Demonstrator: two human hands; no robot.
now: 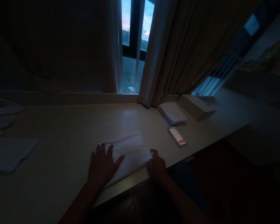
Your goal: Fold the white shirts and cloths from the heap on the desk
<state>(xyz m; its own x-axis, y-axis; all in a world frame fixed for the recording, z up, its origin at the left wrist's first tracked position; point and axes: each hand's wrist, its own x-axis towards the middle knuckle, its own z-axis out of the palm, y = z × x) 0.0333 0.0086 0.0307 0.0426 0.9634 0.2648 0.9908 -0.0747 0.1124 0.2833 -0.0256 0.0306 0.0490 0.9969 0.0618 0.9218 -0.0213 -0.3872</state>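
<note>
A folded white cloth (132, 154) lies flat on the pale tabletop in front of me. My left hand (104, 163) rests on the cloth's left part with its fingers spread. At the right edge, my right hand (158, 165) pinches a corner of the same cloth between thumb and fingers. The cloth's underside and the tips of some right fingers are hidden. Beyond my right hand, a stack of folded cloths (174, 113) sits near the curtain.
A pixelated oblong object (177, 136) lies on the table (67, 130) at the right. Behind it stands a box (197, 107). More white cloth (11, 154) lies loosely at the far left. A curtain (151, 68) hangs to the table's back edge beside the window (133, 71). The room is dim.
</note>
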